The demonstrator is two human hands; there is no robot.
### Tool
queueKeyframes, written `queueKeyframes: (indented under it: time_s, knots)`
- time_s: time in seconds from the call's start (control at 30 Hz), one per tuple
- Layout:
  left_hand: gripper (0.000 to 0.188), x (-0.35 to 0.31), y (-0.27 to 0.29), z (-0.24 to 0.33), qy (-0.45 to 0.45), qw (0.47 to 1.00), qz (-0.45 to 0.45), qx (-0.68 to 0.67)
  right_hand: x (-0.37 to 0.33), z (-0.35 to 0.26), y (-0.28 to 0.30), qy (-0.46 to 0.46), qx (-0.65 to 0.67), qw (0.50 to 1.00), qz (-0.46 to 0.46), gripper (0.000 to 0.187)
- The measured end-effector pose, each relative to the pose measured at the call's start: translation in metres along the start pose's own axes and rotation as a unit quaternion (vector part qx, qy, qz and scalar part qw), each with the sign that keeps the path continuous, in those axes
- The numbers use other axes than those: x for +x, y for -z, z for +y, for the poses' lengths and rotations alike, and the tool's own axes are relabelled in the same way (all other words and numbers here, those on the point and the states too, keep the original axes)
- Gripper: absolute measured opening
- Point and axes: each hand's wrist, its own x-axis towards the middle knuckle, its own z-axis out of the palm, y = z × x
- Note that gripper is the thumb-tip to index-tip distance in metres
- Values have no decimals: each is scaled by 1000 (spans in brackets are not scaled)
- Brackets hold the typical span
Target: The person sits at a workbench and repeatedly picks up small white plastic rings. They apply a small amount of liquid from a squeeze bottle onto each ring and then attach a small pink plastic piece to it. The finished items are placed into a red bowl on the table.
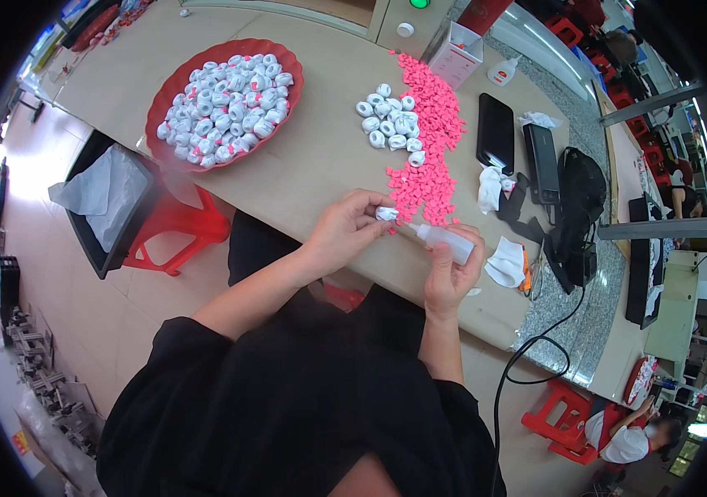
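Note:
My left hand point(342, 230) pinches a small white rounded piece point(386, 214) between thumb and fingertips, just over the table's near edge. In my right hand point(451, 280) is a translucent white squeeze bottle point(450, 243), tilted so its narrow nozzle points left, close to the white piece. Whether the nozzle touches it I cannot tell. Beyond my hands lies a long heap of small pink pieces point(431, 108). Against the heap's left side rests a cluster of similar white rounded pieces point(389, 118).
A red scalloped tray point(298, 76) full of white pieces with pink bits stands at the far left. On the right lie a black phone point(495, 131), a power bank point(542, 161), crumpled tissues point(506, 263) and a black cable point(500, 398). A red stool point(179, 236) stands left.

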Motion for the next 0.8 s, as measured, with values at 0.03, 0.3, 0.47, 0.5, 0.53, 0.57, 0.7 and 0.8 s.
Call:
queueKeyframes:
  time_s: [0.03, 0.3, 0.47, 0.5, 0.53, 0.57, 0.7, 0.8]
  knots:
    - [26, 0, 0, 0, 0, 1000, 1, 2, -1, 0, 0, 3, -10, 1000, -5, 23]
    - [26, 0, 1, 0, 10, 1000, -1, -21, -1, -4, -2, 20, -32, 999, -15, 24]
    - [26, 0, 0, -1, 5, 1000, 3, 1, -2, -4, -2, -3, -9, 1000, -12, 24]
    - [26, 0, 0, 0, 3, 1000, 3, 5, -2, -5, -2, -11, -2, 1000, -12, 24]
    - [26, 0, 0, 0, 1, 1000, 4, 9, -2, -4, -2, -9, -8, 1000, -12, 24]
    - [26, 0, 0, 1, 2, 1000, 4, 5, -3, -3, -1, -7, -14, 1000, -12, 24]
    - [26, 0, -1, 2, -1, 1000, 4, 6, -2, -4, -1, -8, -19, 1000, -11, 24]
    - [26, 1, 1, -1, -9, 1000, 3, 10, -1, -3, -2, 14, -29, 999, -17, 22]
